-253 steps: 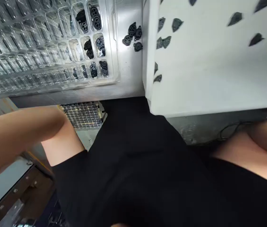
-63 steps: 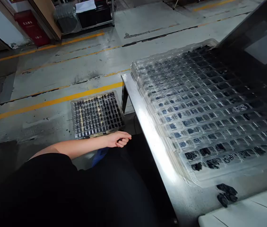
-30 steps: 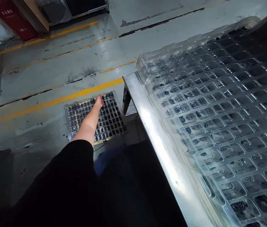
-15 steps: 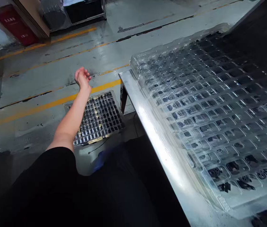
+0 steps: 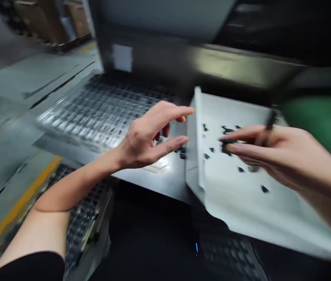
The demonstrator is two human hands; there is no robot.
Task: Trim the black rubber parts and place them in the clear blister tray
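My left hand is over the metal table beside the white tray. Its thumb and forefinger are spread, with nothing between them. Above the white tray, my right hand pinches a small black part between thumb and forefinger. A dark, blurred, stick-like piece juts up from behind that hand; what it is I cannot tell. Several small black pieces lie scattered on the tray. More dark pieces sit on the table near my left fingertips.
Clear plastic compartment trays are stacked on the metal table at left. Another compartment tray is low down, beside my left arm. A dark machine panel rises behind; a green surface is at right.
The view has swung right, from floor and stacked trays to the white tray. My left hand has come from above the floor to the table; my right hand is now in view, holding a black part.
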